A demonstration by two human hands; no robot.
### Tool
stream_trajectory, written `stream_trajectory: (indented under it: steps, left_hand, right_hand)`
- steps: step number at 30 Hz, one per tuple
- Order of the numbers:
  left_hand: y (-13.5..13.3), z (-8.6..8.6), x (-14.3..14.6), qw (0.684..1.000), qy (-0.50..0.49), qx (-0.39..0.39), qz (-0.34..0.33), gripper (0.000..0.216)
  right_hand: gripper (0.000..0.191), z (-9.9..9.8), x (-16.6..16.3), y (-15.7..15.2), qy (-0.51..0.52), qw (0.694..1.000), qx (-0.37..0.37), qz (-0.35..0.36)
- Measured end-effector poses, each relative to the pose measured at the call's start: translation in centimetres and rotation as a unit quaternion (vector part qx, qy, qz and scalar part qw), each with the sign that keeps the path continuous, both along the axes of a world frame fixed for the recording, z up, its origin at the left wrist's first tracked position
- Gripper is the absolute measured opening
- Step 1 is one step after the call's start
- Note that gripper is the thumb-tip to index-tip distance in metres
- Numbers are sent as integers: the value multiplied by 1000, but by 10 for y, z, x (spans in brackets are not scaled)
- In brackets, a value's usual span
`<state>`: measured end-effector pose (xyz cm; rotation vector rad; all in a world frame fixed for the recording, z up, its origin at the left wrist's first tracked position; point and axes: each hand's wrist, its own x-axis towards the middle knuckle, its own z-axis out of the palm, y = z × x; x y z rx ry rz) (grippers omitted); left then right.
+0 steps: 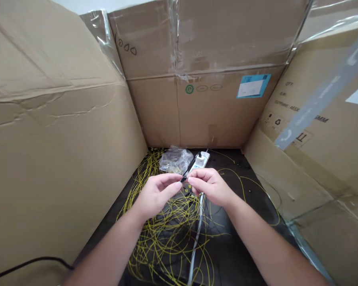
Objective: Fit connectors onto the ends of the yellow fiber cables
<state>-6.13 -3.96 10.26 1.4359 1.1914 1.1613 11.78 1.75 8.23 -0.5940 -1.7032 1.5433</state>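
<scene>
- The left hand [160,194] reaches in from the near left, back upward, thumb and fingers nearly closed in a pinch on a small black piece [183,179].
- The right hand [211,186] comes from the near right, wrist bent inward, thumb and forefinger drawn together on the piece's right end; its other fingers curl beneath.
- Both forearms slant inward, so the fingertips almost meet over the dark worktop [229,242], nearer its far edge than its near one; the black piece is between them.
- The fingertips cover most of the piece, so its shape and exactly how the right fingertips grip it are hard to make out.
- Just beyond, a black cable [192,164] runs from the fingers toward a white power strip [207,159] near the worktop's far edge; the right hand hides the strip's near end.
- A crumpled clear bag [175,158] lies left of the strip, its contents unclear.
- Tangled yellow wires [159,242] spread along the worktop's left side; the left hand and forearm cover some, and the picture's bottom border cuts others off.
</scene>
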Motion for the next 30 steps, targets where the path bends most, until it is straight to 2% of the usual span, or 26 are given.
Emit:
stream_trajectory:
  steps: [3,6,11,16,19,22,27,30]
  left_hand:
    - [9,-3,14,1000,-12,5,-10,18]
    - [15,-14,17,998,-55,-15,5,21]
    - [18,-31,19,982,-162,-91,18,16]
    - [20,-32,20,962,-245,-116,36,14]
    - [22,-31,21,966,-238,-95,40,19]
    - [22,-32,23,979,-191,-54,43,25]
    - [22,-33,22,993,-85,63,46,12]
    - [23,-34,19,994,-94,38,32,12]
  right_hand:
    - [22,2,-1,-3,-59,996,66,-22]
    - [21,2,-2,-3,-76,990,96,-71]
    - [20,-4,-6,4,-53,990,52,-122]
    - [22,-5,-5,6,-52,995,17,-84]
    - [22,-4,-4,5,-62,996,10,-66]
    - [22,-4,-4,5,-61,997,-13,-45]
    - [22,-5,-5,6,-51,998,-27,-41]
    - [21,-7,-8,5,-42,997,-41,-55]
